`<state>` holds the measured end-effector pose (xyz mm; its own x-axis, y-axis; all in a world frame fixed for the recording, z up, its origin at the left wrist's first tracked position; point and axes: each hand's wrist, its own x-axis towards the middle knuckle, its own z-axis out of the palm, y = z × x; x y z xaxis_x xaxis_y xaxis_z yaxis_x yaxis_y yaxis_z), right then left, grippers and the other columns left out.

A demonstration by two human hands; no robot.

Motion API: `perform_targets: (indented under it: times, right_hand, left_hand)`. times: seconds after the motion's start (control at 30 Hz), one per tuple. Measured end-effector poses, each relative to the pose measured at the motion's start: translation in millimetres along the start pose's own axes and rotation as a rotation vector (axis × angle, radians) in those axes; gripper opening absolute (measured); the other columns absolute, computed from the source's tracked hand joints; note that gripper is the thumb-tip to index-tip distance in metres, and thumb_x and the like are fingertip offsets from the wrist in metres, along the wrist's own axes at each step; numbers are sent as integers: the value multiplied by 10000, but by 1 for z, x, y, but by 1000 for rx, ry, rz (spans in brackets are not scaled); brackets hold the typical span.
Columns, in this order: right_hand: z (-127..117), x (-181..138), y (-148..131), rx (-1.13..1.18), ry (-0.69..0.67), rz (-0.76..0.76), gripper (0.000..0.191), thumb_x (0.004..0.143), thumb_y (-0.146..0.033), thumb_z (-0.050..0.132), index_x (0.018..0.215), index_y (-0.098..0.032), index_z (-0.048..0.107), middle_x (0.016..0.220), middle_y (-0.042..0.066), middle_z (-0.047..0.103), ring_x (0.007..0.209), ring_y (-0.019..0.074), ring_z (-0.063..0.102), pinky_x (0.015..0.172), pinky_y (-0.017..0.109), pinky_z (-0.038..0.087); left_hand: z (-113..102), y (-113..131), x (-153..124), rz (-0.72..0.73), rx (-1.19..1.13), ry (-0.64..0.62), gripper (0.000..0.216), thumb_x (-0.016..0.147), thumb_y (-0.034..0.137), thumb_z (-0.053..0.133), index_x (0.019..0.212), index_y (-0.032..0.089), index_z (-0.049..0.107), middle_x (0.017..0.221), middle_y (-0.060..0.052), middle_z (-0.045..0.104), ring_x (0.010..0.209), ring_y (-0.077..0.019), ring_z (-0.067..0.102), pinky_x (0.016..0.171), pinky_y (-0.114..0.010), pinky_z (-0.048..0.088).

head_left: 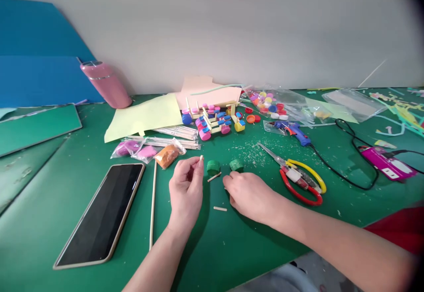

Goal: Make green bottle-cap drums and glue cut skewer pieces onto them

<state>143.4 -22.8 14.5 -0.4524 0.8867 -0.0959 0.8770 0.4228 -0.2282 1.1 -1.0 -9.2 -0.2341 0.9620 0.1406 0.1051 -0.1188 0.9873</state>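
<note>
My left hand (188,181) is raised a little above the table, thumb and forefinger pinched on a short wooden stick (202,157) whose pale end shows at the fingertips. My right hand (248,194) is low at the tabletop, its fingers curled together; what they hold, if anything, is hidden beneath them. Just beyond the hands are two green bottle caps, one on the left (213,168) and one on the right (236,164). One cut stick piece (214,177) lies by the left cap, and another stick piece (220,209) lies between my wrists.
A phone (101,214) and a long wooden stick (153,208) lie left. Pliers (298,175), a blue glue gun (293,132) and its cord lie right. Behind are assembled cap-and-stick pieces (213,122), bagged clay (167,154), a bag of caps (268,102) and a pink tumbler (107,84).
</note>
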Motion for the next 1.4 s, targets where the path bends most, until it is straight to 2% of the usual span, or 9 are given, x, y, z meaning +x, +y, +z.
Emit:
perform_targets:
  times: [0.1, 0.17, 0.27, 0.37, 0.47, 0.63, 0.73, 1.03, 1.4]
  right_hand:
    - [-1, 0, 9, 122, 44, 1, 125, 715, -32, 527, 769, -128, 587, 732, 76, 633, 672, 195, 613, 588, 265, 459]
    - [-2, 1, 17, 230, 81, -3, 82, 805, -102, 499, 815, -152, 562, 733, 33, 627, 658, 148, 605, 579, 231, 465]
    - [-5, 4, 24, 702, 136, 19, 133, 885, -266, 470, 854, -165, 550, 709, -3, 609, 586, 100, 585, 521, 199, 471]
    - [-3, 8, 27, 1229, 187, 104, 213, 796, -369, 598, 800, -156, 586, 648, -23, 585, 509, 83, 542, 487, 210, 464]
    - [1, 10, 28, 1400, 258, 153, 228, 736, -374, 666, 774, -158, 603, 606, -39, 573, 483, 68, 516, 478, 202, 453]
    - [4, 8, 31, 1526, 258, 174, 188, 748, -338, 663, 757, -161, 602, 556, -52, 553, 487, 73, 535, 479, 196, 460]
    - [5, 7, 31, 1574, 228, 157, 144, 772, -292, 642, 759, -158, 592, 564, -49, 564, 492, 69, 539, 498, 196, 465]
    - [6, 8, 28, 1556, 159, 140, 143, 801, -285, 618, 755, -167, 552, 551, -47, 572, 515, 96, 551, 527, 232, 461]
    - [7, 7, 27, 1501, 199, 126, 134, 808, -271, 628, 757, -163, 568, 574, -49, 578, 505, 73, 551, 517, 191, 447]
  left_hand:
    - [2, 3, -4, -53, -64, -44, 174, 745, 322, 635, 821, 169, 662, 623, 24, 561, 569, -113, 478, 521, -220, 377]
    - [4, 5, -8, -120, -130, -118, 193, 757, 323, 625, 854, 161, 667, 558, 35, 539, 532, -102, 467, 498, -211, 368]
    - [7, 9, -13, -244, -245, -255, 206, 800, 312, 576, 918, 157, 644, 532, 39, 530, 500, -85, 449, 468, -192, 346]
    - [9, 12, -15, -318, -313, -348, 204, 820, 296, 544, 959, 158, 603, 583, 27, 574, 451, -68, 432, 444, -192, 334]
    - [9, 12, -14, -324, -279, -388, 173, 829, 285, 539, 948, 165, 576, 640, 10, 619, 468, -81, 474, 478, -216, 374]
    - [9, 13, -13, -440, -284, -536, 143, 853, 280, 514, 786, 166, 566, 713, -14, 654, 540, -118, 567, 543, -255, 423]
    - [9, 13, -13, -538, -360, -619, 145, 857, 269, 510, 774, 163, 563, 690, -17, 662, 541, -131, 587, 559, -267, 430]
    - [9, 10, -13, -596, -416, -627, 152, 843, 247, 538, 730, 155, 583, 701, -12, 664, 534, -120, 589, 564, -257, 416]
    - [8, 12, -13, -624, -398, -629, 151, 829, 259, 563, 730, 147, 577, 673, -22, 689, 503, -119, 611, 555, -243, 431]
